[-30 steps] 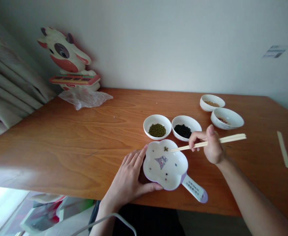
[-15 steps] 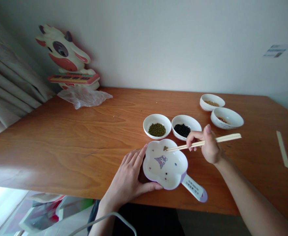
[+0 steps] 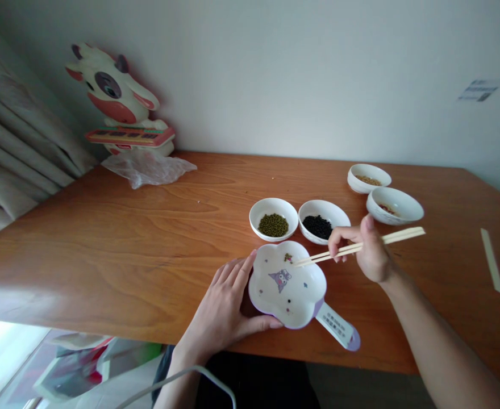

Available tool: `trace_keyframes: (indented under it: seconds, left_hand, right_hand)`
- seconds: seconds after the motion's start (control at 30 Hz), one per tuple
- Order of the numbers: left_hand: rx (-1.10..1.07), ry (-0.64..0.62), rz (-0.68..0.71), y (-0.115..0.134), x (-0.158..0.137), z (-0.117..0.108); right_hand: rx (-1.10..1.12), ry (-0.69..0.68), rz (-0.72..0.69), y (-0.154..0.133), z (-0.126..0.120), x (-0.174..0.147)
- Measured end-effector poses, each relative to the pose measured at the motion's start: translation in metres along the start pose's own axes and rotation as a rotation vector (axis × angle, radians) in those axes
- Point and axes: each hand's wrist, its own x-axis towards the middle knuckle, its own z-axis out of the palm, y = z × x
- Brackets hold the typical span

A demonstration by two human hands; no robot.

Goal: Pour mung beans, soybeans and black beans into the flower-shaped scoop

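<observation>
while left hand grips dish, right hand clamps chopsticks | two bowls just beyond | toy far left

A cow toy stands by the wall, a bag at its foot. A curtain hangs at left; at right, a label and a pale strip. A cable curves below.

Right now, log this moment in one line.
left hand: steadying white flower-shaped handled dish | right hand: holding pale wooden chopsticks, tips over dish | beyond: round white bowl, green beans
</observation>
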Motion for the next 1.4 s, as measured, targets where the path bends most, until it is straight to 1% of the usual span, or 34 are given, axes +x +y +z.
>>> trace_keyframes:
  seconds: [0.27,0.53,0.73,0.93,1.03,1.1,1.17,1.23,1.33,1.4]
  left_hand:
    - [-0.005,-0.004,-0.012,0.002,0.000,-0.001]
    - [-0.007,-0.011,-0.012,0.002,0.000,0.000]
    - [0.000,-0.013,-0.019,0.002,0.000,-0.001]
    - [-0.008,-0.018,-0.010,0.003,0.000,-0.002]
    - [-0.007,-0.014,-0.006,0.002,0.001,-0.002]
    - [-0.006,-0.010,-0.004,0.002,0.001,-0.001]
    - [-0.004,-0.003,0.000,0.001,0.000,-0.001]
    - [-0.005,0.002,0.005,0.001,0.000,0.000]
    - [-0.011,0.003,0.004,0.001,0.000,0.000]
    - [-0.016,0.006,0.005,0.000,0.000,0.000]
  right_hand:
    - [-0.046,0.032,-0.018,-0.005,0.007,0.001]
    - [-0.039,-0.020,-0.015,-0.002,0.011,0.001]
    - [-0.033,0.003,-0.009,-0.003,0.011,0.001]
    - [-0.054,0.024,-0.042,0.000,0.010,0.000]
    - [-0.024,0.039,-0.059,-0.001,0.010,-0.001]
    - [0.029,0.074,-0.074,-0.002,0.010,-0.002]
    - [0.100,0.137,-0.094,-0.005,0.011,-0.002]
    - [0.172,0.231,-0.120,-0.007,0.012,-0.002]
    - [0.255,0.412,-0.164,-0.009,0.017,0.000]
    - [0.267,0.490,-0.175,-0.008,0.020,0.002]
